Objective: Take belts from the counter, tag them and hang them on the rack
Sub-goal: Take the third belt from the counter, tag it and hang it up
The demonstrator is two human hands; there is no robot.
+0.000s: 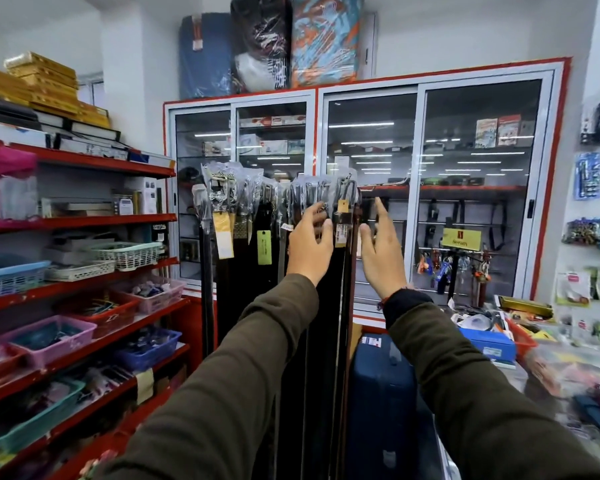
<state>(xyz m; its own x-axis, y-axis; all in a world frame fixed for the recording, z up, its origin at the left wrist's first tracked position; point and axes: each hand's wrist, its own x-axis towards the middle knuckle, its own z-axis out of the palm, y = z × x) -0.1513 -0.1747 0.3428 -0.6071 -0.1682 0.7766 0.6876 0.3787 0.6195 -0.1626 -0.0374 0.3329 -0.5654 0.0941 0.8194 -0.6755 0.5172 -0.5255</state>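
Now, step in hand: settling the dark leather belt in clear plastic wrap with a small tan tag among the row of hanging belts; this is a judgement from how both hands flank it.
Left hand: left hand is raised at the belt's 9 o'clock side, fingers spread and curled towards the neighbouring belts, not closed on anything I can make out.
Right hand: right hand stands at the belt's 3 o'clock side, palm turned inward, fingers apart, holding nothing.
Belt's place: on the rack, hung by its buckle from the metal hook rail, at the right-hand end of the row.
Counter: cluttered glass shop counter lies at 4 o'clock from the hands; whether untagged belts wait there is too blurred to tell.
Doing it well: check the buckle sits fully over the hook, turn the tan tag outward, let the strap hang straight, and keep the yellow-green paper tag next door untangled.
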